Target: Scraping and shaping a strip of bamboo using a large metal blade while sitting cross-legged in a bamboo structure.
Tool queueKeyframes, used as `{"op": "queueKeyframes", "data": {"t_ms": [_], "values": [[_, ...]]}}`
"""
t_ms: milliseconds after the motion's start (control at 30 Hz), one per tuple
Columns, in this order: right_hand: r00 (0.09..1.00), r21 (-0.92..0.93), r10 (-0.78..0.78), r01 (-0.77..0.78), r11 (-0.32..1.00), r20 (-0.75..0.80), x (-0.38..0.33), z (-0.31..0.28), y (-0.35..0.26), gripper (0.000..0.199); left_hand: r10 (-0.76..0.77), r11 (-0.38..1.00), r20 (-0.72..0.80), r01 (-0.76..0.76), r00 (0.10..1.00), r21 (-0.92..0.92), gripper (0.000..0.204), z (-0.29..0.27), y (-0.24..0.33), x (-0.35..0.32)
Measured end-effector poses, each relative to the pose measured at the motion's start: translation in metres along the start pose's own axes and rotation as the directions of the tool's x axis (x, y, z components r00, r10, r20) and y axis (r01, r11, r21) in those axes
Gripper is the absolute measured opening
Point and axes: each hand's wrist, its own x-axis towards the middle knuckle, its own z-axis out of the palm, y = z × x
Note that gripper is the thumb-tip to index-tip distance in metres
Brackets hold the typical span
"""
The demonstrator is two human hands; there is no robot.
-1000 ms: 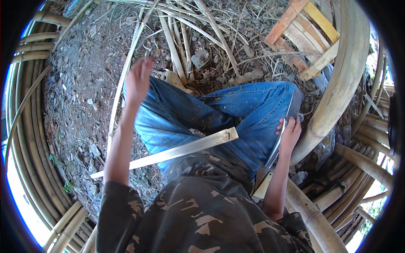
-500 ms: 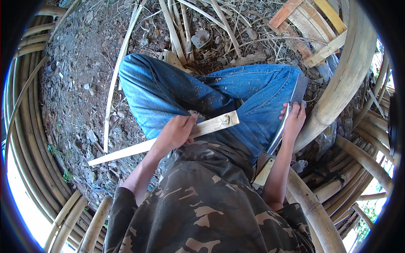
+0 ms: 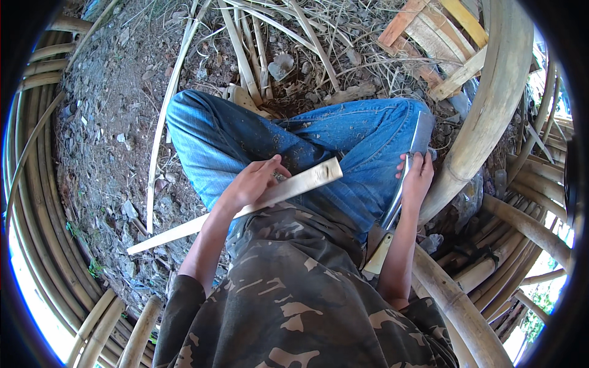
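- Left hand (image 3: 248,184): half-curled at pale, flat bamboo strip (image 3: 296,185); grip cannot be told.
- Strip: beneath left hand; probably light, stiff; best held mid-length.
- Right hand (image 3: 417,176): closed around long grey metal blade (image 3: 421,134).

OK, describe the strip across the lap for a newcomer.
Find the blue jeans. Across them, by the left hand, a long pale strip slants up rightward. Unlike the strips on the ground, it bears a dark mark near its broad right end.

pale strips (image 3: 151,184) lie on stony ground (image 3: 104,153)
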Motion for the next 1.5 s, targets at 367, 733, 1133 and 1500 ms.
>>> {"op": "queueKeyframes", "data": {"t_ms": [367,733,1133,1500], "values": [[1.000,0.021,0.027,-0.027,0.999,0.002,0.005,0.000,0.003,0.025,0.265,0.882,-0.927,-0.456,0.266,0.121,0.041,-0.096,-0.179,-0.110],[1.000,-0.007,0.014,-0.014,1.000,-0.003,0.006,0.002,0.003,0.025,-0.346,0.892,-0.922,-0.365,-0.174,-0.266,0.051,0.000,-0.238,-0.120],[1.000,0.019,-0.004,0.004,1.000,0.002,0.003,0.000,0.001,0.025,0.784,0.476,-0.371,-0.100,0.498,0.874,0.069,-0.059,-0.228,-0.132],[1.000,0.036,0.001,0.000,0.999,-0.021,0.000,0.000,0.003,0.026,0.515,0.465,-0.515,0.281,0.685,0.839,0.076,-0.067,-0.208,-0.106]]}}
